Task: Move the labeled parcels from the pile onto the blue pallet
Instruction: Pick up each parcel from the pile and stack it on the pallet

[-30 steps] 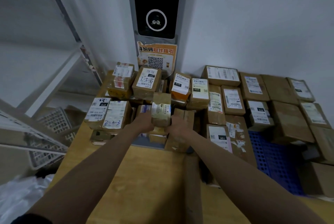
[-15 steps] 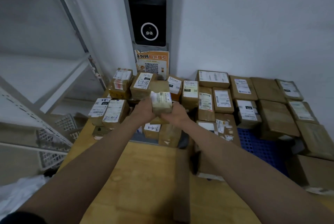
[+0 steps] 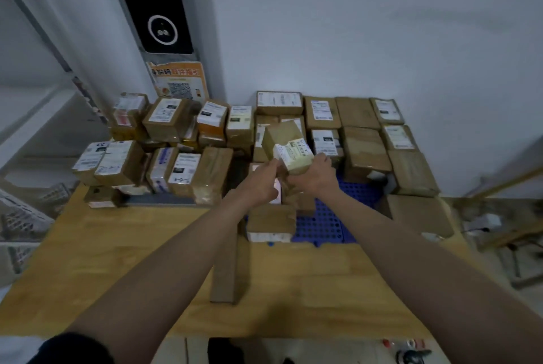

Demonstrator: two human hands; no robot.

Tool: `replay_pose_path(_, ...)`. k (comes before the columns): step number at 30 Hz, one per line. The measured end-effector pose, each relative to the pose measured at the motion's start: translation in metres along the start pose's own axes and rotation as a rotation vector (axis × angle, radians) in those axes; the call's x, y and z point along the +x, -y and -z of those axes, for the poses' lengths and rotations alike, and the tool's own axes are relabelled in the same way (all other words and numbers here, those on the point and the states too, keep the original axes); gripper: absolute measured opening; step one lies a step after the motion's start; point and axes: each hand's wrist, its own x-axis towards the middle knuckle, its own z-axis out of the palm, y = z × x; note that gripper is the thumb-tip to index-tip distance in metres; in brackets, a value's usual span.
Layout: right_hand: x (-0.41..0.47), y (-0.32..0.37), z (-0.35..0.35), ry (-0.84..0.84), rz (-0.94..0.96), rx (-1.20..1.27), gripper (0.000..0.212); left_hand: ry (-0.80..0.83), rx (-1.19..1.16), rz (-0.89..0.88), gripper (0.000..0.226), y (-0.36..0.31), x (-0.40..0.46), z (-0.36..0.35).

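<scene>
Labeled parcel (image 3: pixel 289 147) is gripped in both hands, left hand (image 3: pixel 258 184) and right hand (image 3: pixel 313 177), above the blue pallet (image 3: pixel 329 222), likely needing lowering into the near gap.

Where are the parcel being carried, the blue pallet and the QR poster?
Carried parcel (image 3: pixel 289 145), head view: its tan upper face.
Blue pallet (image 3: pixel 329 224), head view: bare perforated top near its front edge.
QR poster (image 3: pixel 179 81), head view: its middle, above the code.

Single head view, steeply down, probably near the wooden table (image 3: pixel 117 246).

Blue pallet (image 3: pixel 329 225) largely hidden under parcels (image 3: pixel 364 152); label print blurred.
</scene>
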Motion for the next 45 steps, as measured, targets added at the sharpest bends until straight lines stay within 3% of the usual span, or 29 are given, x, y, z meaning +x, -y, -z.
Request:
replay_pose_path(7,-0.014,-0.078,0.020,0.014,-0.064,-0.001,0.089,0.229,0.418,0.077,0.062,-0.003,-0.009,-0.059)
replay_pose_path(15,-0.016,-0.136,0.013,0.034,-0.125,0.029,0.088,0.258,0.691,0.004,0.088,0.019,0.004,-0.103)
replay_pose_path(21,-0.018,-0.164,0.003,0.044,-0.165,0.002,0.089,0.130,0.670,-0.026,0.068,0.030,0.009,-0.117)
replay_pose_path(28,-0.016,-0.164,-0.004,0.119,-0.111,-0.052,0.085,0.134,0.620,-0.033,0.094,0.043,0.001,-0.118)
replay_pose_path(32,-0.012,-0.161,-0.008,0.124,-0.073,-0.070,0.083,0.101,0.642,-0.035,0.092,0.047,0.000,-0.121)
replay_pose_path(40,-0.011,-0.159,-0.019,0.173,0.017,-0.132,0.077,0.287,0.553,0.089,0.099,0.059,-0.019,-0.090)
replay_pose_path(45,-0.004,-0.140,-0.043,0.266,0.136,-0.236,0.066,0.302,0.434,0.136,0.104,0.070,-0.026,-0.039)
